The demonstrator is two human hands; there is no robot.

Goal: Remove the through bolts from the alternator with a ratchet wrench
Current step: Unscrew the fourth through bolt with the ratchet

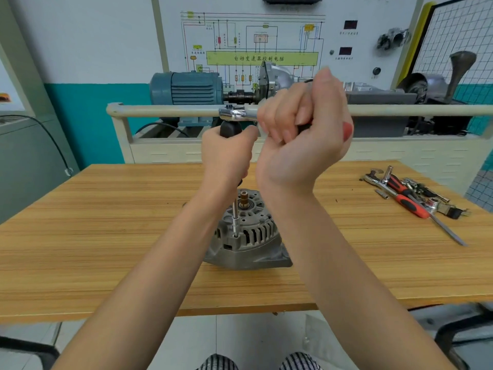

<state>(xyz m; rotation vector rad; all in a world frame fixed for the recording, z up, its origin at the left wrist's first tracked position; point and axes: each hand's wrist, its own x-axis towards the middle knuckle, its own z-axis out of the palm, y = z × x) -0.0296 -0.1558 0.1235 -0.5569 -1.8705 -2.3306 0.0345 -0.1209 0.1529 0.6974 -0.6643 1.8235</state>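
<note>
At frame centre we see the ribbed cast-metal alternator (246, 236) on the striped wooden table (106, 236). Our left hand (226, 156) wraps a black-handled extension (234, 217) standing on a bolt; our right hand (301, 134) clenches the chrome ratchet wrench (234, 114).

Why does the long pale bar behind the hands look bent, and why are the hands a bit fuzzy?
In the head view, the wide-angle lens bows straight lines, so the rail curves; the right hand on the ratchet wrench looks soft, probably motion blur; the left hand is slightly sharper; the alternator and table are evenly lit, without glare.
</note>
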